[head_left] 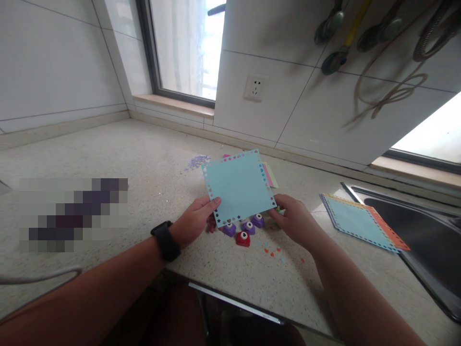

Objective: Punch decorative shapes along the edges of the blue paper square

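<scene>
A light blue sheet of paper (239, 185) is held up in both my hands, tilted above the counter. Small punched shapes, such as stars and hearts, run along its left, top and right edges and the left part of its near edge. My left hand (198, 218) pinches the lower left side, thumb on top. At the lower right corner my right hand (293, 216) grips the sheet. Something green (278, 210) shows by its fingers; whether it is held I cannot tell. Under the near edge sit purple craft punches (249, 227) and a red craft punch (243, 239).
Orange and blue paper bits (272, 253) lie near the right forearm, purple bits (197, 162) behind the sheet. Pink and green paper (270, 176) shows behind it. A stack of punched sheets (355, 218) overlaps the sink (428, 240). A wall socket (256, 88) is ahead.
</scene>
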Motion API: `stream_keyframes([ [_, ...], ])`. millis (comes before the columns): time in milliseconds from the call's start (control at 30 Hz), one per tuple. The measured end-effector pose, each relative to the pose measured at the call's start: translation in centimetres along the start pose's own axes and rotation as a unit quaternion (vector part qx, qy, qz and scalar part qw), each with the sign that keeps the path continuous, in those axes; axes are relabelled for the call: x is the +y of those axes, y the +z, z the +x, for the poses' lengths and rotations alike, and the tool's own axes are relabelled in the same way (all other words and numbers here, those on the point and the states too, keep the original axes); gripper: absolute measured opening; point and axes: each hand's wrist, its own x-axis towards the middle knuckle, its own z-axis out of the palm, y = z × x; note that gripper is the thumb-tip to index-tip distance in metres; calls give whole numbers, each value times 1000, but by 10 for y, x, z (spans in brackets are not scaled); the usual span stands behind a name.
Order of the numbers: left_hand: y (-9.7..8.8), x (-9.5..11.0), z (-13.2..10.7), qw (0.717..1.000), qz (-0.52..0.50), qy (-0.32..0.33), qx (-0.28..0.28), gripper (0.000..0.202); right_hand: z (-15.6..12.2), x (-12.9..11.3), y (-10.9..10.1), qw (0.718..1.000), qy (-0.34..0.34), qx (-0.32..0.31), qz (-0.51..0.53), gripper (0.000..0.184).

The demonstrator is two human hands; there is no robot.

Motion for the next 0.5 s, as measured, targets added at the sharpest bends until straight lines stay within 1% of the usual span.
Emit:
stream_keyframes([
  [233,0,2,-1,1000,1,-2,-9,37,0,1,0,1000,-7,20,15,15],
  [500,-1,0,-1,1000,3,1,-13,37,0,3,0,1000,-3,11,1,14],
])
